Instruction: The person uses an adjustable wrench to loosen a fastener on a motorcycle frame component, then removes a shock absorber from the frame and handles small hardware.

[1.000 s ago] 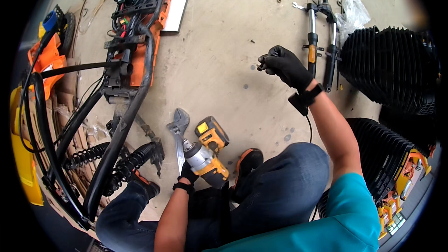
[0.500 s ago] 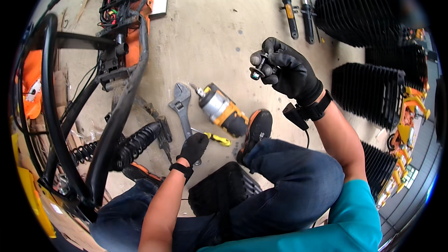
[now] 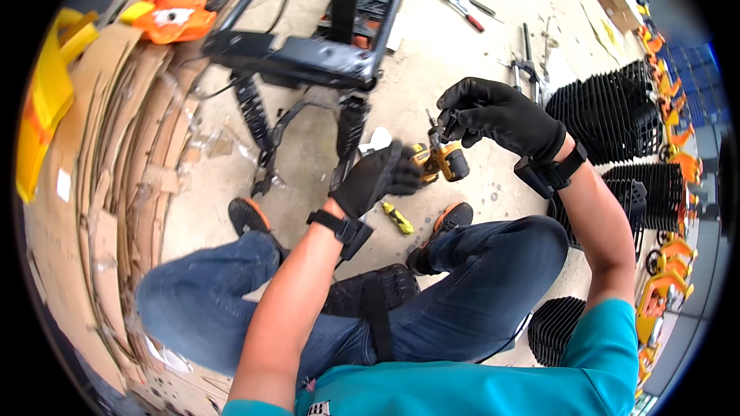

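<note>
My right hand, in a black glove, is raised above the floor with thumb and fingers pinched on a small dark bolt. Lower and to its left, my gloved left hand has its fingers stretched toward the right, slightly blurred, and nothing shows in them. Beneath and between both hands lies a yellow-and-black impact wrench, partly covered by the left fingers. The pale metal head of an adjustable wrench shows just beyond the left hand. A yellow-handled screwdriver rests on the floor nearer to me.
Ahead stands a black tubular vehicle frame with shock absorbers. Flattened cardboard and an orange part lie left. Black ribbed stacks stand right, near fork legs. A red-handled tool lies far off.
My view has swung left, bringing the cardboard into sight. My left hand has risen off the adjustable wrench and uncurled, moving closer to the right hand, which still pinches the bolt.
</note>
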A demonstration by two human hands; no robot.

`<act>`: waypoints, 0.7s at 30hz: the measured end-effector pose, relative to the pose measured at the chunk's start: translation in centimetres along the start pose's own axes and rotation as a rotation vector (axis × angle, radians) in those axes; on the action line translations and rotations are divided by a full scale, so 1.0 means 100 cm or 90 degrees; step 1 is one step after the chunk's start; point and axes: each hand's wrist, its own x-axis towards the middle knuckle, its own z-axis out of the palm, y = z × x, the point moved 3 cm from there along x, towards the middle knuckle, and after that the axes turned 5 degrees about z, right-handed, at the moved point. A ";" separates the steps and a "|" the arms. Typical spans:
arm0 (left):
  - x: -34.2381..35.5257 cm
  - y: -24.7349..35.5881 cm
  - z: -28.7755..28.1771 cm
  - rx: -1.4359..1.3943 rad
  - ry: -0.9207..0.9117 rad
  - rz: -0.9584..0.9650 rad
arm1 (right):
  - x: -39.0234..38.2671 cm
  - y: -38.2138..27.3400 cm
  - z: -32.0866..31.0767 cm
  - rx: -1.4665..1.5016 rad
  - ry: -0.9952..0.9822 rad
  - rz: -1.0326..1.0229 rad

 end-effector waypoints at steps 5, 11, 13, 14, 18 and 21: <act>-0.044 0.025 0.034 -0.114 -0.127 0.183 | 0.017 0.023 0.068 -0.194 -0.011 0.002; -0.066 -0.058 -0.084 0.147 0.239 -0.024 | 0.014 0.056 0.100 -0.622 0.130 -0.080; -0.080 -0.094 -0.171 0.577 0.276 -0.019 | 0.007 0.039 0.112 -0.579 0.073 -0.029; -0.094 -0.110 -0.201 1.102 0.195 -0.034 | 0.003 0.030 0.117 -0.564 0.061 -0.029; -0.102 -0.124 -0.255 0.980 0.373 -0.337 | -0.019 -0.002 0.125 -0.608 0.039 -0.075; -0.079 -0.093 -0.165 0.567 0.742 -0.343 | -0.065 -0.013 0.101 -0.476 0.110 -0.053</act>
